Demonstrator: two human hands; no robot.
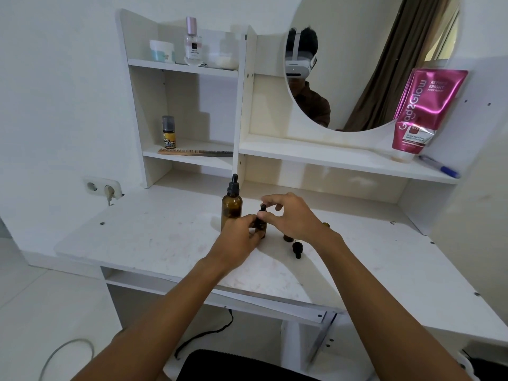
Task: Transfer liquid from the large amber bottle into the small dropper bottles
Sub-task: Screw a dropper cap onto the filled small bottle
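Note:
The large amber bottle (231, 206) stands upright on the white desk (154, 232) with its black dropper cap on. Just right of it, my left hand (242, 233) grips the body of a small dark dropper bottle (261, 225). My right hand (291, 214) pinches that bottle's black dropper cap from above. A second small bottle (288, 237) stands behind my right wrist, mostly hidden. A loose black dropper cap (297, 249) lies on the desk beside it.
Shelves rise behind the desk with jars, a perfume bottle (193, 42), a spray can (168, 131) and a comb (195, 152). A pink tube (420, 111) and a blue pen (439, 166) sit on the right shelf under the round mirror. A wall socket (102, 187) is at left.

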